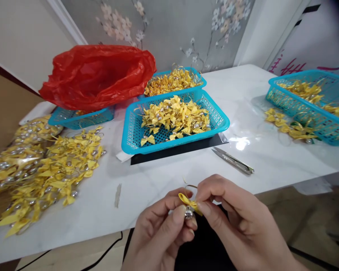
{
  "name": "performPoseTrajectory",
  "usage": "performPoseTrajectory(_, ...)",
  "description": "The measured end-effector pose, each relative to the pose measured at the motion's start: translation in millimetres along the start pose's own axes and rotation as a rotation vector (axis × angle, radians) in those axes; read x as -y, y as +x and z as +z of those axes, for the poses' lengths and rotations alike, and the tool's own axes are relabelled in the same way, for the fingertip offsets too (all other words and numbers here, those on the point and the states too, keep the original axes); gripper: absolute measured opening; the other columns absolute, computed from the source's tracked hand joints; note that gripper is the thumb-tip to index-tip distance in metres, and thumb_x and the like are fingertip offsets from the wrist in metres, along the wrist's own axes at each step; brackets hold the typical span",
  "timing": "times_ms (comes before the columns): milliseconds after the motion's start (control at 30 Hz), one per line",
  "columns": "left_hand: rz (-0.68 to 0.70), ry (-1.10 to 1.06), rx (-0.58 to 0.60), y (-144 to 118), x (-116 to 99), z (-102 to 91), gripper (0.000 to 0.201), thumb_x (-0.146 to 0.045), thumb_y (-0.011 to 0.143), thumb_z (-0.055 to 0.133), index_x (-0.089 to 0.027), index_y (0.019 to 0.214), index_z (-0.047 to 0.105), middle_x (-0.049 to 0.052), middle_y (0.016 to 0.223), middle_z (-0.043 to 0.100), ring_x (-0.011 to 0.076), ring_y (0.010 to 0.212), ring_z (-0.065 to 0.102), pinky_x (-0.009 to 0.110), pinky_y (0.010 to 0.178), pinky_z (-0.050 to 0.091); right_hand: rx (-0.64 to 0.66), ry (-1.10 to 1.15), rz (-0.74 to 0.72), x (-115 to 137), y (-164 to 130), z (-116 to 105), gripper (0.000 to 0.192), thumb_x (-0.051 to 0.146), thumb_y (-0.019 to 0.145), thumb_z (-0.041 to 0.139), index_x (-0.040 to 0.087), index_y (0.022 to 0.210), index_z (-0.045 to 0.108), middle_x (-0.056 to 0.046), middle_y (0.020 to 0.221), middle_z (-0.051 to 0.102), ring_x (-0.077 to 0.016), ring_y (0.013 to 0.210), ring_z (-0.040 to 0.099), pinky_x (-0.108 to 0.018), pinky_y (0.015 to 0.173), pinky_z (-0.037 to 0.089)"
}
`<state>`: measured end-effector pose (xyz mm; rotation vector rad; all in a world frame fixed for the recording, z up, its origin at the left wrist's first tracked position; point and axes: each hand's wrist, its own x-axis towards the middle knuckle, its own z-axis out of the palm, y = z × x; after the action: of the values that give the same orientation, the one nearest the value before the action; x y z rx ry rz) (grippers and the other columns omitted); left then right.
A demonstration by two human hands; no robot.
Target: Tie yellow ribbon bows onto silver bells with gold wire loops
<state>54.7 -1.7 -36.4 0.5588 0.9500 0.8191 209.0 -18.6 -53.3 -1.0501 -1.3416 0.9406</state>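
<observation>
Between my two hands, in front of the table's near edge, is a yellow ribbon bow (184, 198) with a silver bell (188, 213) at its middle. My left hand (161, 226) pinches the bow and bell between thumb and fingers. The thumb and forefinger of my right hand (231, 210) close on the bow's right side. A thin gold-coloured tie (191, 186) sticks up from it. Beyond the hands, a blue plastic basket (127, 131) holds a heap of similar yellow bows (175, 116). Thread snips (234, 161) lie on the table to the right of that basket.
More yellow bows with silver bells (64, 169) are piled on the left. A red plastic bag (98, 75) sits on another blue basket (81, 119). One blue basket (205, 81) stands behind; another (327, 131) is at the right, with loose bows (288, 126) beside it.
</observation>
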Motion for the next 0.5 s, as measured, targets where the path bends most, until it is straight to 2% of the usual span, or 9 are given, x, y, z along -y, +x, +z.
performPoseTrajectory(100, 0.051, 0.026, -0.034, -1.4, 1.5, 3.1, 0.009, -0.027, 0.074, 0.083, -0.018, 0.075, 0.080, 0.003, 0.104, 0.066, 0.0035, 0.061, 0.058, 0.010, 0.060, 0.053, -0.015, 0.011, 0.022, 0.2, -0.6, 1.3, 0.012, 0.014, 0.094, 0.053, 0.021, 0.089, 0.060, -0.001, 0.081, 0.063, -0.0119, 0.073, 0.062, -0.021, 0.066, 0.053)
performPoseTrajectory(233, 0.259, 0.189, -0.064, -0.5, 5.5, 6.6, 0.009, -0.029, 0.073, 0.082, -0.021, 0.074, 0.081, 0.002, 0.101, 0.064, 0.0071, 0.069, 0.062, 0.012, 0.067, 0.054, -0.025, 0.072, 0.061, 1.9, -1.1, 3.0, 0.011, 0.017, 0.095, 0.052, 0.021, 0.087, 0.059, -0.001, 0.078, 0.060, -0.0117, 0.068, 0.060, -0.021, 0.062, 0.052)
performPoseTrajectory(367, 0.424, 0.290, -0.113, -0.2, 10.1, 8.0, 0.005, -0.026, 0.073, 0.082, -0.024, 0.078, 0.081, 0.001, 0.100, 0.064, 0.0109, 0.082, 0.066, 0.011, 0.073, 0.053, -0.044, 0.076, 0.085, 2.7, -1.8, 4.7, 0.010, 0.020, 0.095, 0.052, 0.022, 0.088, 0.059, -0.001, 0.079, 0.059, -0.0126, 0.071, 0.058, -0.022, 0.063, 0.050)
performPoseTrajectory(500, 0.501, 0.332, -0.166, -4.0, 14.0, 10.3, 0.004, -0.023, 0.075, 0.079, -0.026, 0.078, 0.080, 0.001, 0.102, 0.062, 0.0091, 0.072, 0.067, 0.013, 0.070, 0.054, -0.051, 0.104, 0.106, 0.5, -3.6, 6.5, 0.008, 0.021, 0.095, 0.053, 0.024, 0.090, 0.058, 0.002, 0.081, 0.057, -0.0108, 0.069, 0.055, -0.020, 0.063, 0.047)
